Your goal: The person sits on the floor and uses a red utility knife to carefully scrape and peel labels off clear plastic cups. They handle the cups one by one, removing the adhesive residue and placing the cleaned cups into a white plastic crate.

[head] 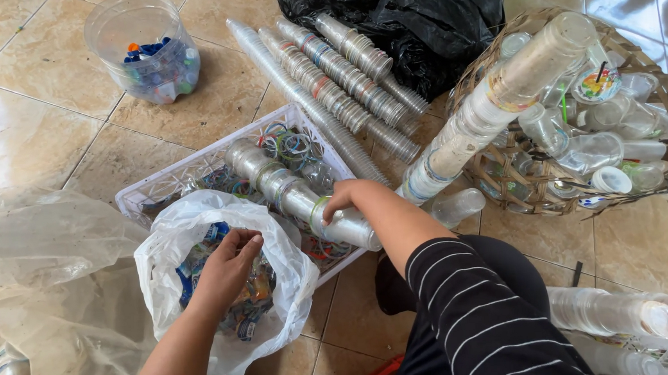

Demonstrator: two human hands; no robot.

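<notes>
Left hand nearest, fingers curled loosely down into a white plastic bag of colourful lid scraps – can't tell if gripping any. Right hand closed w/ fingers atop a stack of clear plastic cups, lying across a white plastic crate on floor.

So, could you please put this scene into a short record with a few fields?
Setting: tiled floor, seen from above
Left hand: reaching into a white plastic bag of colourful scraps
Right hand: resting on a stack of clear cups lying in a white crate
Beside crate: long cup stacks on the floor
Right side: wicker basket of loose cups
Top left: clear tub with coloured pieces
Top: black bags
</notes>
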